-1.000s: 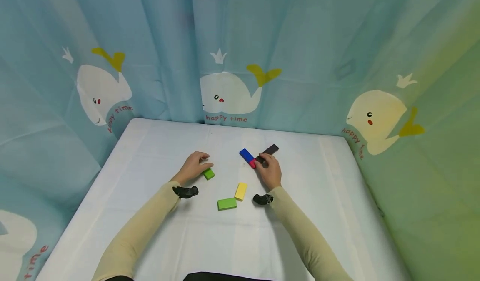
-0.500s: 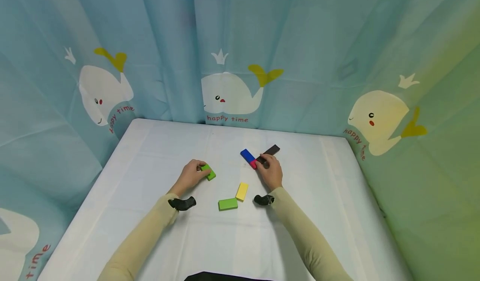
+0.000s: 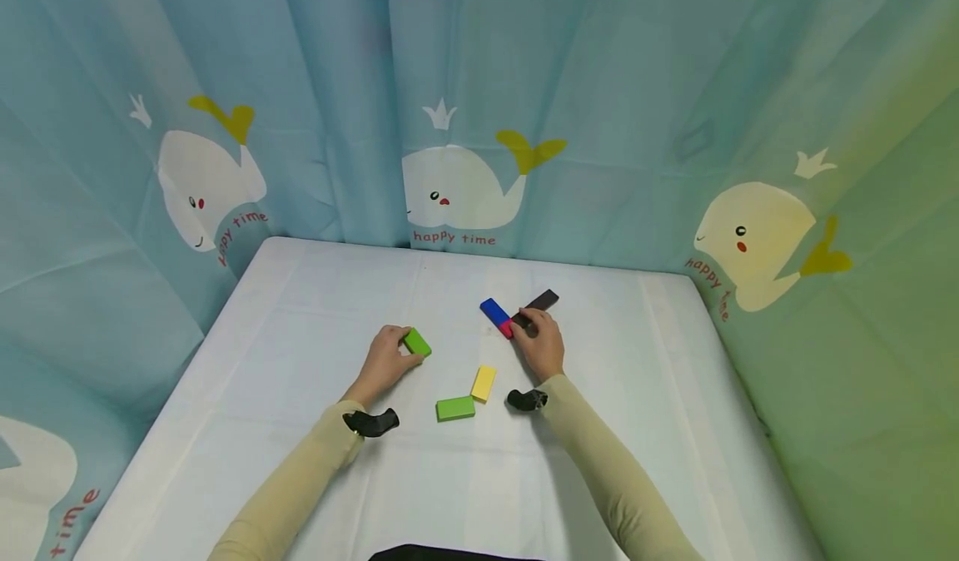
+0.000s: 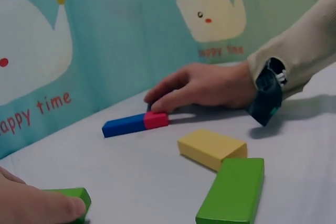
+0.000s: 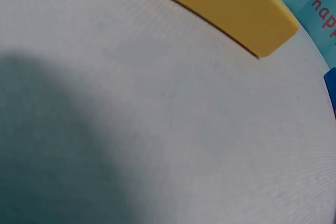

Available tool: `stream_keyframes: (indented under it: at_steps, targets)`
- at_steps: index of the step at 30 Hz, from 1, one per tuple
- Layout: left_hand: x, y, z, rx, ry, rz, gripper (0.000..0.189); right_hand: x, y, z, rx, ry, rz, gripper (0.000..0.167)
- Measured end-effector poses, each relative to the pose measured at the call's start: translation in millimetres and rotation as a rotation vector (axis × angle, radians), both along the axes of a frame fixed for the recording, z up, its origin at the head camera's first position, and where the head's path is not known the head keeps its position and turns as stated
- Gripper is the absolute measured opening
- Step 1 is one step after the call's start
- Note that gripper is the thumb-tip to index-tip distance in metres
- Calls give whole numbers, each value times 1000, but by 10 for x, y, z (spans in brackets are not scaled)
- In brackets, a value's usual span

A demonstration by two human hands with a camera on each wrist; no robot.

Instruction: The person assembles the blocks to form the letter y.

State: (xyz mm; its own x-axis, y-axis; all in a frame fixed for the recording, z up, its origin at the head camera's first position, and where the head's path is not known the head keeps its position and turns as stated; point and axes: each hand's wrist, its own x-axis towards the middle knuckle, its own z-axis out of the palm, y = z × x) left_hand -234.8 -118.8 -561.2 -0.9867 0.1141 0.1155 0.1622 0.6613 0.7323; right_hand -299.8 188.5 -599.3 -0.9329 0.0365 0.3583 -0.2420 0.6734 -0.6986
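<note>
My left hand (image 3: 384, 365) holds a green block (image 3: 417, 342) by its sides between thumb and fingers, on the left of the table; only part of this block shows in the left wrist view. My right hand (image 3: 542, 346) pinches the near end of a long black piece (image 3: 543, 300), and its thumb touches the pink block (image 4: 156, 120). That pink block sits end to end with a blue block (image 3: 494, 311), and the black piece slants away from it, forming a V. Fingers cover part of the black piece. In the right wrist view, the right hand is out of sight.
Between the forearms, a yellow block (image 3: 483, 384) lies with one corner at a second green block (image 3: 455, 409). A white cloth covers the table (image 3: 637, 428). Blue-green curtains (image 3: 622, 128) with whale prints hang along the back and sides.
My left hand has drawn back slightly toward me and shifted its hold, so more of the green block shows between its fingers and thumb. The right hand has stayed in place.
</note>
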Motion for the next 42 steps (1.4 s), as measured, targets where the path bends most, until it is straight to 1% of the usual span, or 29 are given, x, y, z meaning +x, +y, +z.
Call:
stream_keyframes:
  at_steps: [6, 10, 14, 17, 20, 22, 24, 26, 30, 32, 35, 37, 42]
  targets:
    - [-44, 35, -50, 13, 37, 25, 56, 13, -4, 67, -9, -24, 4, 40]
    - [-59, 54, -58, 21, 63, 27, 54, 16, -4, 92, -12, -28, 3, 41]
    - [-71, 84, -45, 22, 61, 37, 56, 12, 7, 95, -13, -22, 4, 40]
    - [-83, 126, -31, 6, 53, 53, 57, 8, 16, 95, -11, -21, 2, 40]
    - [-112, 174, -25, -27, 57, 65, 54, 9, 23, 93, -9, -24, 1, 40]
    - [-144, 206, -18, -24, 62, 69, 52, 14, 24, 91, -7, -26, -2, 40]
    - [-194, 239, -5, 25, 54, 74, 51, 21, 22, 92, -7, -26, -6, 40]
    - [-256, 270, 12, 108, 29, 83, 51, 31, 17, 95, -9, -23, -6, 40]
    - [-388, 336, 48, 300, -70, 112, 53, 46, 0, 97, -14, -20, -1, 40]
    - [-442, 371, 65, 374, -124, 127, 52, 54, -6, 96, -11, -25, 4, 41]
    - [-502, 433, 110, 467, -176, 138, 51, 56, -10, 91, 0, -41, 4, 41]
    - [-536, 472, 143, 526, -193, 142, 50, 57, -10, 86, 5, -48, 4, 40]
    - [-650, 553, 197, 686, -201, 118, 46, 48, -11, 69, 17, -28, 0, 40]
